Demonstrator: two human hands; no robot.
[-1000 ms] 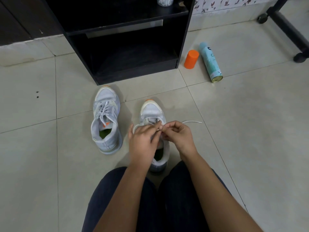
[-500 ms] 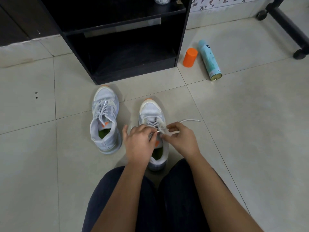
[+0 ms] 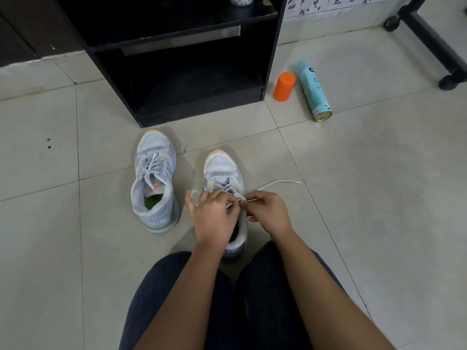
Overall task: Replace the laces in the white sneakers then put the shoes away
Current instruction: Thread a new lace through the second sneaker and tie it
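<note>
Two white sneakers with orange toe tips stand on the tiled floor, toes pointing away from me. The left sneaker (image 3: 154, 183) is laced and stands alone. Over the tongue of the right sneaker (image 3: 222, 168), my left hand (image 3: 213, 218) and my right hand (image 3: 267, 213) both pinch the white lace (image 3: 275, 183). One free end of the lace trails to the right across the floor. A small loop of lace shows by my left thumb. My hands hide the sneaker's opening.
A black open shelf unit (image 3: 177, 72) stands just beyond the shoes. An orange cap (image 3: 284, 86) and a teal spray can (image 3: 313, 90) lie on the floor to its right. A black wheeled frame (image 3: 434, 44) is at the far right. My knees are at the bottom.
Both hands have shifted slightly toward me along the right sneaker, still pinching the lace. The left sneaker has not moved.
</note>
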